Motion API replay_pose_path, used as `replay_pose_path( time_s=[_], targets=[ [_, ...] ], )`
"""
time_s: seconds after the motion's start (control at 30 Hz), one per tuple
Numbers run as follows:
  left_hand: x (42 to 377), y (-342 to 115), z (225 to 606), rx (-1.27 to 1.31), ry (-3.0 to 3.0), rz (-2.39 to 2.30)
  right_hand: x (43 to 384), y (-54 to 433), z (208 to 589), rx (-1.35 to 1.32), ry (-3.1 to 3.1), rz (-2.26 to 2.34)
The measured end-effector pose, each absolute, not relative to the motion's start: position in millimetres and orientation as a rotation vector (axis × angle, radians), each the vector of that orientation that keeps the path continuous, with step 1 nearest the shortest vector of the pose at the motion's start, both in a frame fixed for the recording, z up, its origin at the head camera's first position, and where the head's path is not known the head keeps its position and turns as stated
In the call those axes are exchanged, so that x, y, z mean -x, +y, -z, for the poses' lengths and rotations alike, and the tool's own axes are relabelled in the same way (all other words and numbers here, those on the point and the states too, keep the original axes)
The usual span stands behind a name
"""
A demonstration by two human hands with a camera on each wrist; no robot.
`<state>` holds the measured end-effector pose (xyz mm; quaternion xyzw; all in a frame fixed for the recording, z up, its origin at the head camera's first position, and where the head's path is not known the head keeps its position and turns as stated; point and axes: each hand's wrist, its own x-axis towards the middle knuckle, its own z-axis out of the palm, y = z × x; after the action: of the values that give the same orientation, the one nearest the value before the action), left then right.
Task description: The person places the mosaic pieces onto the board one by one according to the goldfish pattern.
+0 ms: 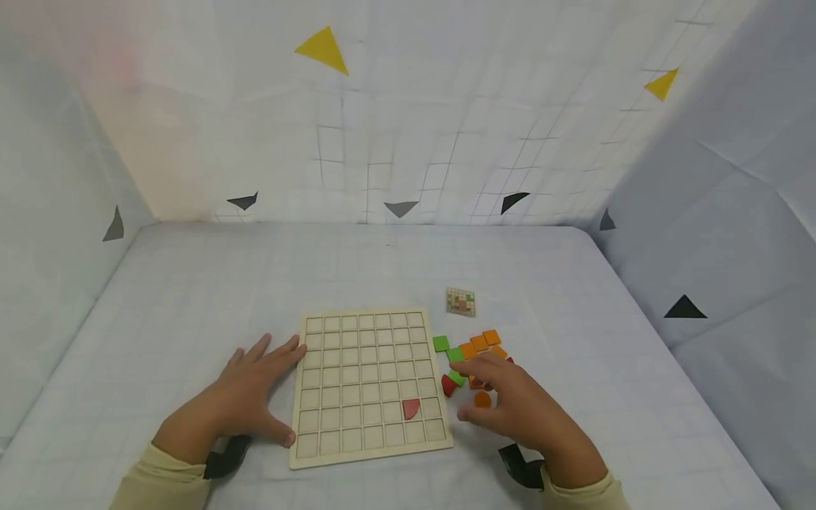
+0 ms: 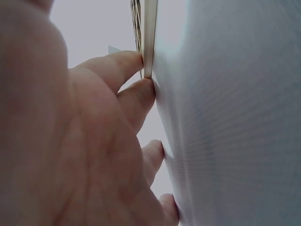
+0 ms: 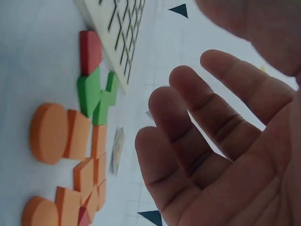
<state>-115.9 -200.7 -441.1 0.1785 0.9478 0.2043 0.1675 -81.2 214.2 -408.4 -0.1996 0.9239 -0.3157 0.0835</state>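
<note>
A pale grid board (image 1: 350,395) lies flat on the table, with one red quarter-round tile (image 1: 411,409) in a cell near its lower right. My left hand (image 1: 248,389), fingers spread, touches the board's left edge with thumb and fingertips. Holding nothing, my right hand (image 1: 513,404) hovers over loose tiles beside the board, its fingers loosely bent. Under and around it are green square tiles (image 1: 441,343), orange square tiles (image 1: 491,336), a red tile (image 1: 449,385) and an orange round tile (image 3: 48,133). The right hand covers part of this pile in the head view.
A small card with a coloured grid pattern (image 1: 460,302) lies beyond the board's upper right corner. White cloth walls (image 1: 395,127) with yellow and dark triangles stand behind and beside the white table (image 1: 210,283).
</note>
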Motion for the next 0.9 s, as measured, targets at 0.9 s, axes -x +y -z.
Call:
replay_pose_path(
  time_s=[0.9],
  targets=[
    [116, -199, 443, -0.468, 2.680, -0.565, 100, 216, 439, 0.194, 2.880, 0.733]
  ],
)
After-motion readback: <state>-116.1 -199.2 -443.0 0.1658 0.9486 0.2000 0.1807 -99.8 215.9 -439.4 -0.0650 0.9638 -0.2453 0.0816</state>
